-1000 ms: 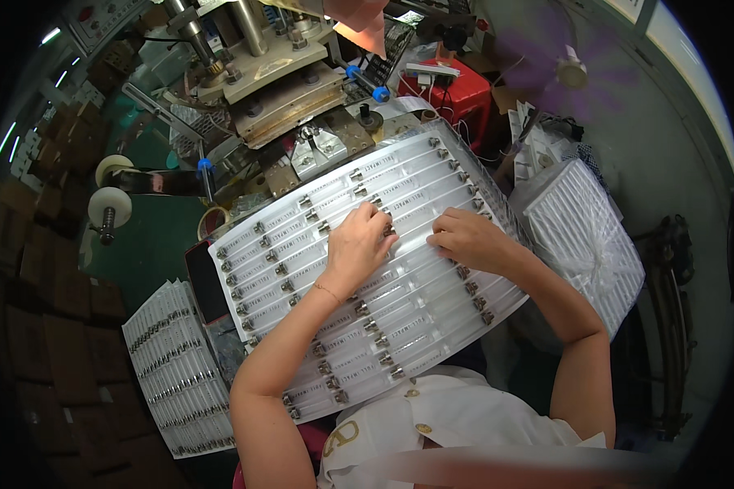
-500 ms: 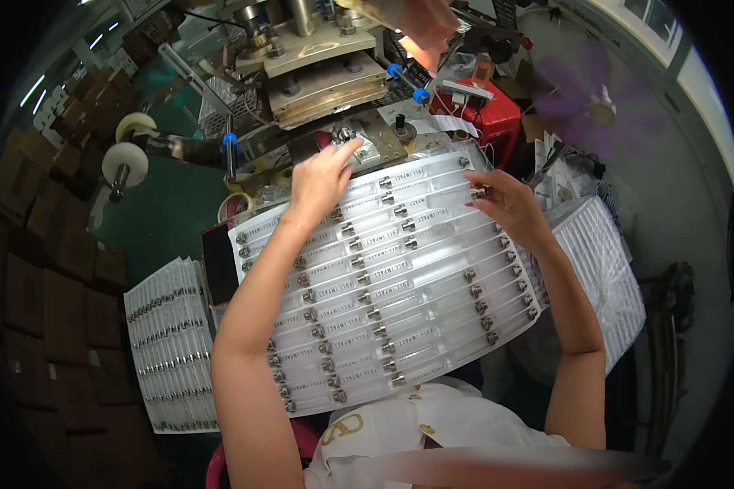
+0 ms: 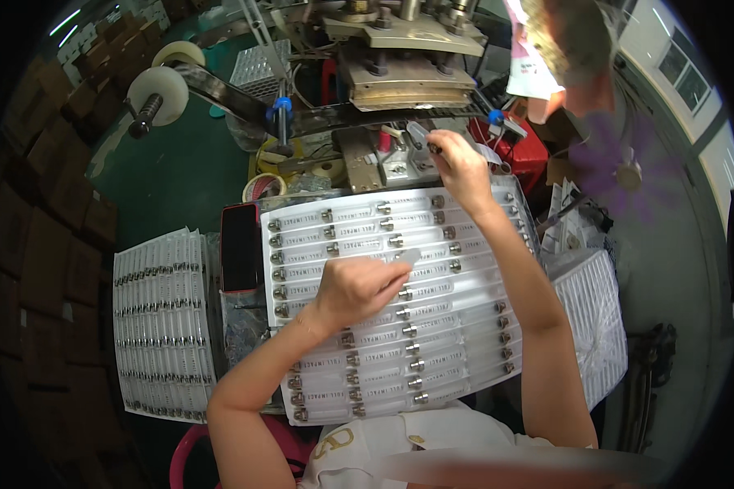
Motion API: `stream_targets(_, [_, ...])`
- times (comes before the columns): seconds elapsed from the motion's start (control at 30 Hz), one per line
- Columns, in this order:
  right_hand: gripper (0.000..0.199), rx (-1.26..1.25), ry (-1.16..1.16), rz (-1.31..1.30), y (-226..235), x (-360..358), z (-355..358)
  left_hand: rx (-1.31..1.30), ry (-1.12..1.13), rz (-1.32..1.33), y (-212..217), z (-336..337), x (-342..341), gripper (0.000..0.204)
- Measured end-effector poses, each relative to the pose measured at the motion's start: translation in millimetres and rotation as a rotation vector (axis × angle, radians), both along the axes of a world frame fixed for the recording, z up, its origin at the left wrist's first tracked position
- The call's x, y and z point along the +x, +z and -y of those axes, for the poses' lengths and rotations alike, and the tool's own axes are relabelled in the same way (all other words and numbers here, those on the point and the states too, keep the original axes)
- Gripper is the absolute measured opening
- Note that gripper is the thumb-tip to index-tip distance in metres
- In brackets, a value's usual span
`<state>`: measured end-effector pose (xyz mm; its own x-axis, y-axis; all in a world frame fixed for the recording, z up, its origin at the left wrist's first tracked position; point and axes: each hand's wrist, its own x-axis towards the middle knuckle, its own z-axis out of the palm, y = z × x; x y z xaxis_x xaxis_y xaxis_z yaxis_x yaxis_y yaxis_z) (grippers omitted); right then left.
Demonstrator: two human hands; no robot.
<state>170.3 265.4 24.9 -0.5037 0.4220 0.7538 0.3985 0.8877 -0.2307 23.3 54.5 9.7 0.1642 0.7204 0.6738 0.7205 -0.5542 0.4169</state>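
Observation:
A wide stack of clear plastic strips (image 3: 367,220), each carrying small metal-capped parts, lies fanned out in front of me. My left hand (image 3: 359,285) rests on the middle of the strips, fingers curled on one small clear packet (image 3: 405,257). My right hand (image 3: 457,163) is raised beyond the far edge of the strips, pinching a small clear packet (image 3: 420,134) close to the metal machine (image 3: 404,57).
A second pile of strips (image 3: 159,326) lies to the left and a white ribbed pile (image 3: 591,326) to the right. A dark phone (image 3: 240,248) sits by the strips. A tape roll (image 3: 159,81), a red box (image 3: 522,155) and stacked cartons (image 3: 33,244) surround the machine.
My left hand came back from the machine down onto the middle of the strips. My right hand rose from the strips' edge toward the machine, now pinching a packet.

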Motion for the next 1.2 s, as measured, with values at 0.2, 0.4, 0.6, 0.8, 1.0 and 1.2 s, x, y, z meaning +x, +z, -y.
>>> stream_targets(0.2, [0.040, 0.054, -0.067, 0.105, -19, -23, -19, -0.230, 0.180, 0.201, -17, 51, -25, 0.025])
stream_targets(0.4, [0.055, -0.394, -0.065, 0.125, -12, -27, -34, -0.364, 0.254, 0.140, -22, 51, -32, 0.040])
stream_targets(0.6, [0.057, -0.577, -0.072, 0.210, -13, -23, -37, -0.372, 0.235, 0.137, -24, 50, -34, 0.044])
stream_targets(0.8, [0.057, -0.542, -0.073, 0.171, -18, -21, -36, -0.389, 0.231, 0.135, -23, 49, -33, 0.040])
stream_targets(1.0, [0.056, -0.534, -0.063, 0.168, -16, -21, -33, -0.369, 0.230, 0.144, -22, 50, -33, 0.044])
stream_targets(1.2, [0.056, -0.519, -0.013, 0.192, -15, -20, -36, -0.393, 0.229, 0.124, -21, 50, -34, 0.040])
